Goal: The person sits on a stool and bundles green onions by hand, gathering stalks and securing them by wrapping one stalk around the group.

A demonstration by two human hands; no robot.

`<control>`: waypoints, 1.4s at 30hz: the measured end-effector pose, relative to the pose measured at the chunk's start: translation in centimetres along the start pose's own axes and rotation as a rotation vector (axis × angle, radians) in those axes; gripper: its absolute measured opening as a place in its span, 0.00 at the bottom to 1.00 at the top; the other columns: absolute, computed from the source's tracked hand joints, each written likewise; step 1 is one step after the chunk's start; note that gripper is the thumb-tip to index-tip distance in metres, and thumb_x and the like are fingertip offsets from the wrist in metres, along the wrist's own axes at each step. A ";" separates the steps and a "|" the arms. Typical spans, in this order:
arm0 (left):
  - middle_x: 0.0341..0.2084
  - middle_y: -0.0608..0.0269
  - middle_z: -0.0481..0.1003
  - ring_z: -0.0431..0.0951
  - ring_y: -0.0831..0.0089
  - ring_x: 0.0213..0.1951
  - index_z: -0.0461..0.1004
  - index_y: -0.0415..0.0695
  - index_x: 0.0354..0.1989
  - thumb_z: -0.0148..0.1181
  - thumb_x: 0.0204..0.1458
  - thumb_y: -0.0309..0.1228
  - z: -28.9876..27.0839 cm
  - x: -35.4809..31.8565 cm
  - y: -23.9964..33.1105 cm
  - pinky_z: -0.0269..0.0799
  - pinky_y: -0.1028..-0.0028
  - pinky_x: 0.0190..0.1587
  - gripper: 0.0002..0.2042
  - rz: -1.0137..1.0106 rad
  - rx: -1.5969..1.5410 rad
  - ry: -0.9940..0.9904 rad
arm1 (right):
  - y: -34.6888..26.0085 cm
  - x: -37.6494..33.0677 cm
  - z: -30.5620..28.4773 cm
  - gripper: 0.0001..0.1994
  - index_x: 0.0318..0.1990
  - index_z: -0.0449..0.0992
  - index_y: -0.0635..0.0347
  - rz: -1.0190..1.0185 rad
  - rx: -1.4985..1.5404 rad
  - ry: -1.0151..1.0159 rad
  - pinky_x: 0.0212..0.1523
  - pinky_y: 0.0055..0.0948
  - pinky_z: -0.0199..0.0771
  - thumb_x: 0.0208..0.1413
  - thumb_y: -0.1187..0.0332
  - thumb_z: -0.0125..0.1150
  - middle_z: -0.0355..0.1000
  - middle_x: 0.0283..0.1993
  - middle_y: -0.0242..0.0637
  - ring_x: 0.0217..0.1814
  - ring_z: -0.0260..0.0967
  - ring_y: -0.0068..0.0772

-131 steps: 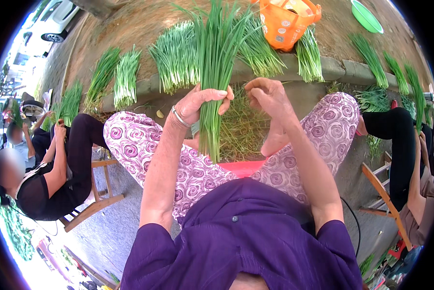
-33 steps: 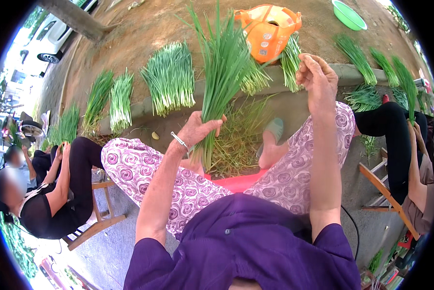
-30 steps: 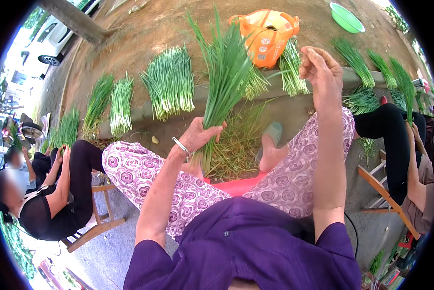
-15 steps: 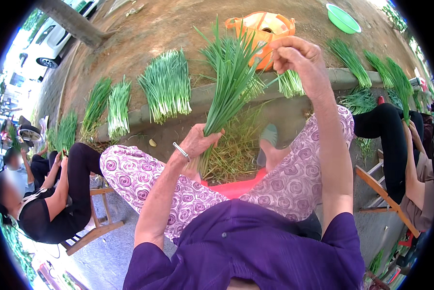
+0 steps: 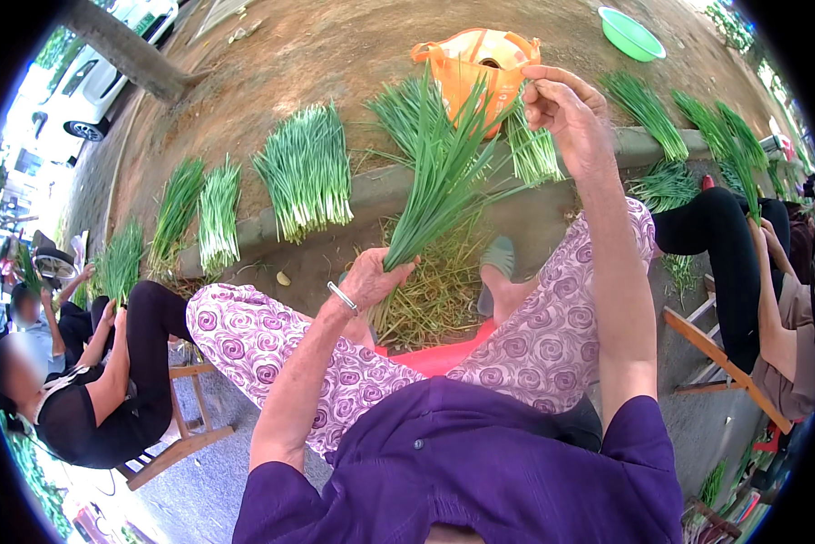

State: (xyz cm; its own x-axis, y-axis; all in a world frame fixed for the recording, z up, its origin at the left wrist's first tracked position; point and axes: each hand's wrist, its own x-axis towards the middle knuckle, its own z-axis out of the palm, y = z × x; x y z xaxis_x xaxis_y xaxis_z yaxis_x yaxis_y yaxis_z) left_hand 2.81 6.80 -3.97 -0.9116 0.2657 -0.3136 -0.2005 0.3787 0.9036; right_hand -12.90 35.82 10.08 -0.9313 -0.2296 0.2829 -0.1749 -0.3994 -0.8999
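My left hand (image 5: pixel 375 279) is wrapped round the lower end of a bunch of chives (image 5: pixel 434 199), long flat green leaves fanning up and away from me. My right hand (image 5: pixel 572 118) is raised to the right of the leaf tips, in front of the orange bag (image 5: pixel 466 74). Its fingers are bent in a pinch; whatever they hold, if anything, is too small to make out. Below the bunch, between my feet, lies a heap of yellowish trimmings (image 5: pixel 430 313). Just beyond my right hand, a sorted bundle of chives (image 5: pixel 532 150) leans on the kerb.
Several more chive bundles (image 5: pixel 306 172) lie along the kerb (image 5: pixel 380 189). A green basin (image 5: pixel 631 34) stands on the dirt at the far right. People sit on either side, one on a wooden chair (image 5: pixel 185 444) at left. Something red (image 5: pixel 439 356) lies between my legs.
My left hand has lowered slightly, and the chive bunch tilts more to the right. My right hand stays raised in a pinch. The person at right has lowered their bunch a little.
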 end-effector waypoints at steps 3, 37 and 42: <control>0.20 0.73 0.71 0.67 0.85 0.26 0.78 0.40 0.40 0.57 0.57 0.33 0.2 -0.4 0.9 0.66 0.78 0.30 0.10 0.009 -0.012 -0.015 | 0.3 0.2 -0.5 0.12 0.46 0.76 0.66 0.050 -0.090 0.048 0.29 0.20 0.71 0.58 0.72 0.52 0.74 0.33 0.34 0.28 0.71 0.21; 0.21 0.74 0.69 0.66 0.85 0.25 0.78 0.41 0.40 0.58 0.56 0.31 1.5 -0.7 0.4 0.66 0.78 0.28 0.09 -0.052 0.090 -0.077 | -2.0 -0.2 -3.9 0.10 0.40 0.81 0.57 0.242 -0.388 -0.072 0.25 0.14 0.68 0.54 0.66 0.59 0.71 0.24 0.22 0.25 0.67 0.10; 0.20 0.75 0.69 0.66 0.85 0.25 0.77 0.41 0.40 0.58 0.56 0.32 1.5 -0.7 0.6 0.65 0.79 0.29 0.09 -0.068 0.034 -0.101 | -2.2 -0.2 -4.3 0.09 0.41 0.81 0.58 0.196 -0.489 -0.085 0.21 0.13 0.62 0.55 0.67 0.59 0.70 0.23 0.24 0.22 0.63 0.10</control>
State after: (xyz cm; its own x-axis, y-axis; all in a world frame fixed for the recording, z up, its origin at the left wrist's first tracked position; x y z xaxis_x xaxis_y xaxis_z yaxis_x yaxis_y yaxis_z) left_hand 3.86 8.13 -3.62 -0.8551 0.3262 -0.4029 -0.2462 0.4284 0.8694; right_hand -13.66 40.59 10.56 -0.9357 -0.3379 0.1016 -0.1477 0.1137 -0.9825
